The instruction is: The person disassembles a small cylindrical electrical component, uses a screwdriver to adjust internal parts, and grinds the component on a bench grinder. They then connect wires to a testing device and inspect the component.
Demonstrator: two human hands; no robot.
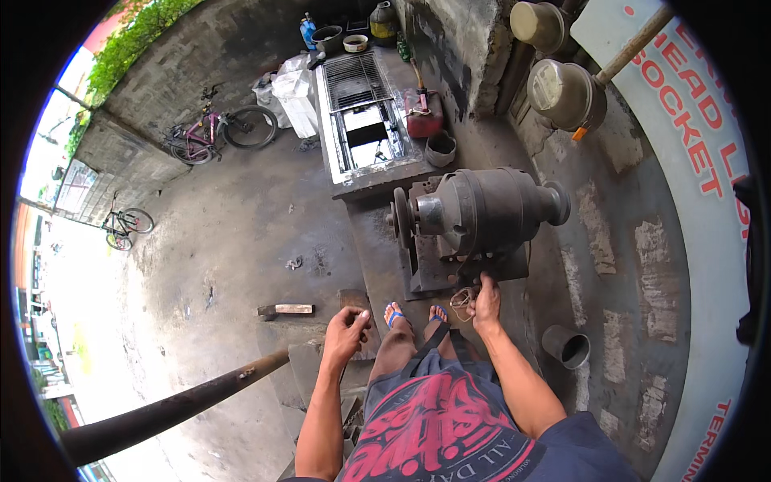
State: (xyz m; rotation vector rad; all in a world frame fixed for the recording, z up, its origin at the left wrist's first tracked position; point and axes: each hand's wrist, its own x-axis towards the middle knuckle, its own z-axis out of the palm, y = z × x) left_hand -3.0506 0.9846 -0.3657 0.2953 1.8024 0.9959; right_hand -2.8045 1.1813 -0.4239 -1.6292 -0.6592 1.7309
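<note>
My right hand (485, 305) is in front of the motor's base, its fingers closed round a thin brown looped wire (460, 302). Just beyond it stands a large grey electric motor (502, 210), bolted on a dark metal stand, with a round wheel (401, 218) at its left end and a smaller one (556, 203) at its right. My left hand (345, 334) hovers left of my legs with fingers curled together; whatever it may hold is hidden. Below the left hand lies a dark board (354, 302).
A dark pole (177, 402) slants in from the lower left. A wooden block (294, 309) lies on the floor. Ahead is a low counter with a metal grate (353, 80) and a red jug (424, 114). An open pipe piece (567, 346) stands right; bicycles (210, 128) lean far left.
</note>
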